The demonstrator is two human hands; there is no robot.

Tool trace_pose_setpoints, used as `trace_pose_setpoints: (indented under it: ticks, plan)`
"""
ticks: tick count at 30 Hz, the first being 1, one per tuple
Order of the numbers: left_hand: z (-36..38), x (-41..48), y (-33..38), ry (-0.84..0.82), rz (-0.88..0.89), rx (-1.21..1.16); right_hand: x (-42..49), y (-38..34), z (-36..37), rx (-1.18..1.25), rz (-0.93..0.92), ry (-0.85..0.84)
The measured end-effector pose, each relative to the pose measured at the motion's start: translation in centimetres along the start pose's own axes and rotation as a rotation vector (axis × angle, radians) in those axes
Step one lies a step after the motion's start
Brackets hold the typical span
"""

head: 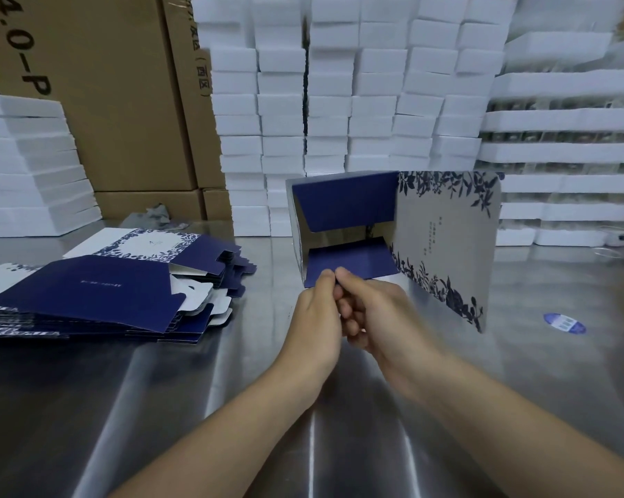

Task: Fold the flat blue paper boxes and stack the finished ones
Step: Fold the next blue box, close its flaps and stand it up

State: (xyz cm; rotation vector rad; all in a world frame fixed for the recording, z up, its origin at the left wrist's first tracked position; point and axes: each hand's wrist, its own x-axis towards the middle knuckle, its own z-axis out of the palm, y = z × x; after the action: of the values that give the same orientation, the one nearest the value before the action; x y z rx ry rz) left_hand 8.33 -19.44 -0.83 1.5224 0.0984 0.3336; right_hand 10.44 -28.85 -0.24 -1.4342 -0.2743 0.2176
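A partly opened blue paper box (pixel 447 246) is held upright on the steel table (pixel 339 425), right of centre and at mid-depth. Its open end is turned toward the viewer, so that the inside can be seen. A dark blue upper flap (pixel 342 206) is angled down from the top edge, and a dark blue lower flap (pixel 353 264) is stretched toward the near side. On the right, a pale grey panel printed with dark blue leaves is swung outward, its lower corner close to the table.

The near edge of the lower flap is pinched by both hands. The left hand (pixel 315 314) is clamped on it with thumb and curled fingers, and the right hand (pixel 378 310) is clamped on the same edge just beside it; the two hands are pressed against each other, knuckles touching. Both forearms are extended from the near edge of the scene.

To the left, a stack of flat blue boxes (pixel 87 292) is laid on the table, fanned a little, with white tabs shown at its right side. A small blue oval sticker (pixel 564 323) is seen on the table to the right of the held box.

Along the far side, columns of white box-like pieces (pixel 339 102) are piled high, and a lower pile of white slabs (pixel 26 163) is set at the far left. Brown cardboard cartons (pixel 123 102) are stood between them.
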Motion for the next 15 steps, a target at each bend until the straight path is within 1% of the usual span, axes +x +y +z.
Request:
trace_pose_setpoints:
  ticks: [3,6,10,13,15]
  plan:
    - [-0.1,0.0,-0.1,-0.012,-0.003,0.060,-0.4,0.2,0.5,0.022,-0.039,0.054]
    - [-0.1,0.1,-0.4,-0.022,-0.012,0.021,-0.7,0.0,0.5,0.042,-0.042,0.099]
    - [-0.4,0.0,-0.1,0.048,0.020,-0.025,-0.2,-0.6,-0.2,0.021,-0.040,0.154]
    - [-0.7,0.1,0.1,0.099,0.047,-0.027,0.0,-0.7,-0.4,0.035,-0.040,0.146]
    - [-0.8,0.2,0.2,0.103,0.034,-0.047,0.1,-0.7,-0.5,0.037,-0.033,0.120]
